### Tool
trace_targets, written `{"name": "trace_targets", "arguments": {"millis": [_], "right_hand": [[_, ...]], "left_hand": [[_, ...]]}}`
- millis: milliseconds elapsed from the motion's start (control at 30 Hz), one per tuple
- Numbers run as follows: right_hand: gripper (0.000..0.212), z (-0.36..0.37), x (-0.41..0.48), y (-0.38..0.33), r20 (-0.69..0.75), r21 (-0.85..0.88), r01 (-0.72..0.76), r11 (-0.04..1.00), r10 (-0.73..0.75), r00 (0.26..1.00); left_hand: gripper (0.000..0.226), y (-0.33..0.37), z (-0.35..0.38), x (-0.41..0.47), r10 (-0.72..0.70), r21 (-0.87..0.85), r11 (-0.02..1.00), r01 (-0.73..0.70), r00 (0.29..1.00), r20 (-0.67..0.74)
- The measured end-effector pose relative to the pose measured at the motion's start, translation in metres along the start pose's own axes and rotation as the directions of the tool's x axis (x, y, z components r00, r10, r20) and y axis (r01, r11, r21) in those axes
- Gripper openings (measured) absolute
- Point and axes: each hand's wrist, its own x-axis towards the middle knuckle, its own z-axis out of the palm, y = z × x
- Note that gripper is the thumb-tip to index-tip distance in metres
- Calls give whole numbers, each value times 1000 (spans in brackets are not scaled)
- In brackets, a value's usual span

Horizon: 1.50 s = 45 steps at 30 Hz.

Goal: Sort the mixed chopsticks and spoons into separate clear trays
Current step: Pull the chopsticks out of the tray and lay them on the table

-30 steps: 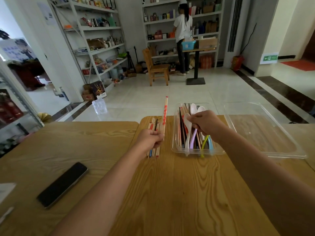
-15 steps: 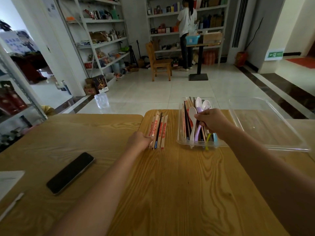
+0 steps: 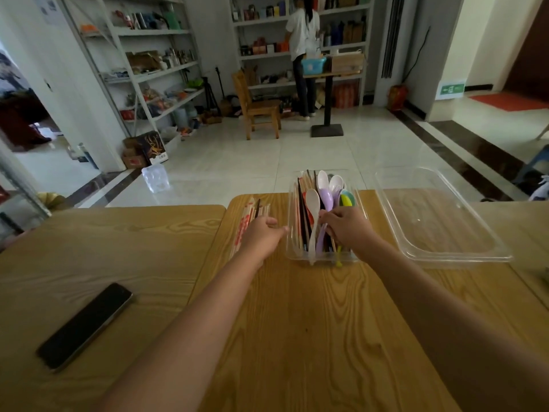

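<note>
A small clear tray (image 3: pixel 292 253) at the table's far edge holds mixed chopsticks (image 3: pixel 302 215) and plastic spoons: white (image 3: pixel 312 203), purple (image 3: pixel 326 197) and others. My right hand (image 3: pixel 346 228) is inside it, fingers curled down among the handles and pinching thin chopsticks beside the purple spoon. A pile of sorted chopsticks (image 3: pixel 245 223) lies on the wood to the left of that tray. My left hand (image 3: pixel 261 237) hovers over the pile's near end, fingers relaxed and pointing at the tray, holding nothing. A larger clear tray (image 3: pixel 445 227) stands bare to the right.
A black phone (image 3: pixel 86 324) lies on the left table (image 3: pixel 118 248). A seam divides that table from the one I work on. Beyond the far edge is tiled floor with a wooden chair (image 3: pixel 258 107), shelves and a person (image 3: pixel 303 55) standing.
My left hand laid the raised chopstick on the pile, let go and moved right toward the small tray. My right hand stayed in the tray, shifting a little among the handles.
</note>
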Motion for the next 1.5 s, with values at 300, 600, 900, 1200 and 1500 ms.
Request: {"name": "trace_targets", "arguments": {"millis": [300, 600, 900, 1200, 1500], "right_hand": [[24, 1, 0, 4, 0, -90, -11, 996, 12, 1000], [11, 35, -5, -15, 66, -496, 38, 867, -6, 998], [8, 42, -9, -16, 16, -535, 2, 845, 7, 1000], [24, 37, -1, -10, -41, -286, -23, 958, 12, 999], [27, 22, -5, -32, -93, -205, 77, 976, -98, 991]], "left_hand": [[27, 11, -9, -6, 4, -166, 986, -24, 992, -123], [13, 32, -8, -15, 29, -400, 910, -108, 980, -198], [14, 16, 3, -21, 12, -509, 853, -115, 979, -202], [14, 25, -17, 13, 91, -424, 899, -112, 993, -69], [15, 18, -24, 15, 55, -443, 896, -27, 997, 50]]}}
